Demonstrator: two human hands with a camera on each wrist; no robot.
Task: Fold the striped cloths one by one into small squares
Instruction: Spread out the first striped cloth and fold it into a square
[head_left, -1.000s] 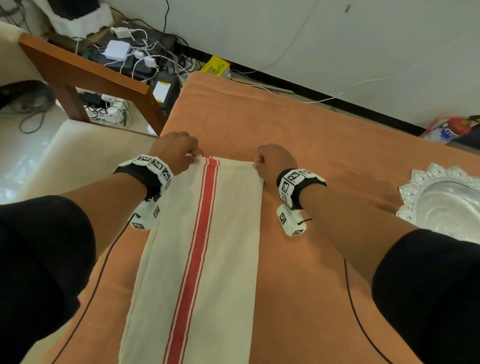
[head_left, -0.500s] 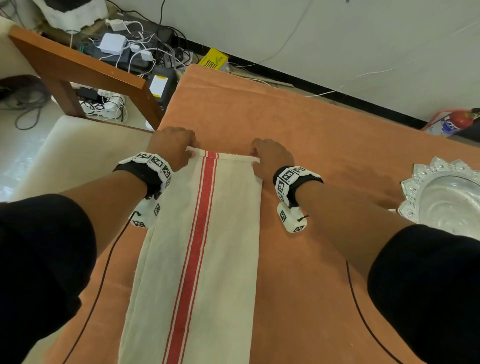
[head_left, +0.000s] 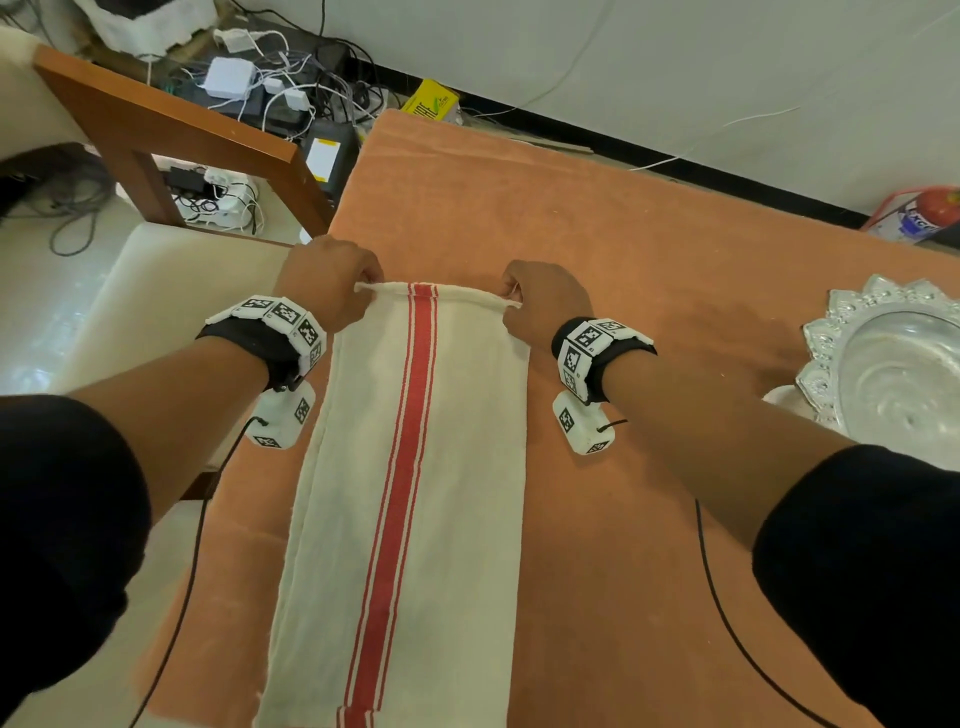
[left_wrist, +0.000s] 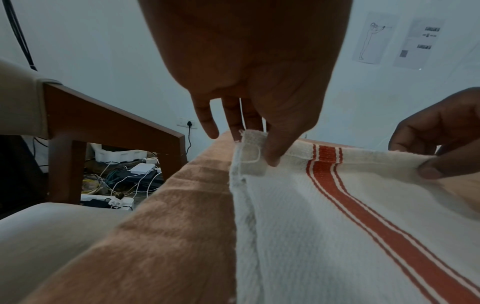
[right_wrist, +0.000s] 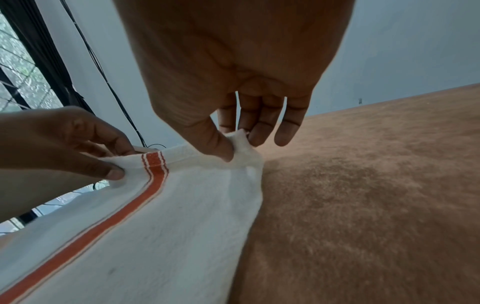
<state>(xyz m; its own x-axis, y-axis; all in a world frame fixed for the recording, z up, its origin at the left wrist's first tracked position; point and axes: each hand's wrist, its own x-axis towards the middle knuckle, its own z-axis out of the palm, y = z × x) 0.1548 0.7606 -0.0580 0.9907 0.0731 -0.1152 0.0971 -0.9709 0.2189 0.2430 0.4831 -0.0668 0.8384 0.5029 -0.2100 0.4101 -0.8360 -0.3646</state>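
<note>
Nearest you, the striped cloth (head_left: 410, 519) lies as a long cream strip on the orange table cover (head_left: 623, 519), its red stripe running away from you down the middle. The near end reaches the table's edge below your arms; the far end is lifted slightly off the cover.

Your left hand (head_left: 327, 280) pinches the far left corner of the cloth between thumb and forefinger; the left wrist view shows the thumb pressed on the hem, with the other fingers hanging straight. Your right hand (head_left: 540, 301) pinches the far right corner the same way, thumb on top, the corner bunched beneath it. The hem is stretched between the two grips.

To your right, a silver tray (head_left: 893, 374) with a scalloped rim rests on the cover, well apart from the cloth. To your left stands a cream chair (head_left: 140, 291) with a wooden arm. Beyond it, cables and white adapters (head_left: 228, 78) lie tangled on the floor. A yellow box (head_left: 431, 104) sits at the table's far corner; its print is too small to read. A red canister (head_left: 919, 218) lies by the wall at far right.
</note>
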